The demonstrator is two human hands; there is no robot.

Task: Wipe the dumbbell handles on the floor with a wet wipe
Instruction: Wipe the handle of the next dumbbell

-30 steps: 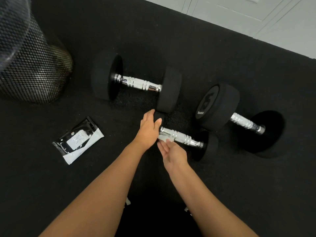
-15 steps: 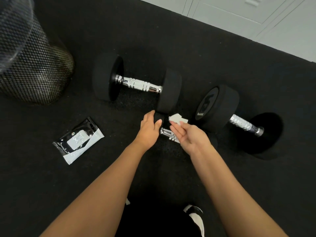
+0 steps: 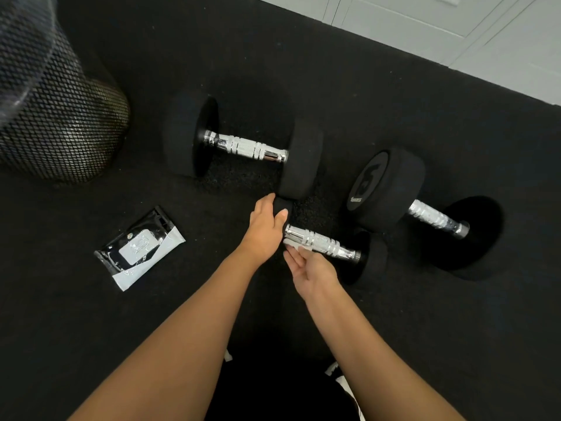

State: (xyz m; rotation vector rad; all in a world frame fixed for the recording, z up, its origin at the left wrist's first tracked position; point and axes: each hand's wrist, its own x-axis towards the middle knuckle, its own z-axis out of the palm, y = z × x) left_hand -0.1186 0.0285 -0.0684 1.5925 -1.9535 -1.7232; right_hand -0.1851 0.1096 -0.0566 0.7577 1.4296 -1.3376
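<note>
- My left hand (image 3: 267, 227) rests over the left head (image 3: 283, 208) of the small dumbbell (image 3: 321, 243), fingers curled around that black end and gripping it.
- My right hand (image 3: 309, 270) is palm up just under the near side of the chrome handle (image 3: 323, 244), fingers fairly straight, pressing a white wet wipe (image 3: 293, 245) against the bar's left end; only a scrap of the wipe shows, so I can't tell how it is folded.
- The small dumbbell lies on the black floor (image 3: 394, 314), angled from left-far to right-near, its right head (image 3: 368, 258) touching the floor.
- A large dumbbell (image 3: 243, 145) lies farther away, its right head just beside my left fingertips.
- Another large dumbbell (image 3: 425, 208) lies to the right, its marked head near the small one's right end.
- The wipe packet (image 3: 139, 249) lies flat on the floor, well to the left of my hands.
- A mesh bin (image 3: 51, 110) stands at the far left.
- Pale panels (image 3: 455, 28) run along the far right edge of the floor.
</note>
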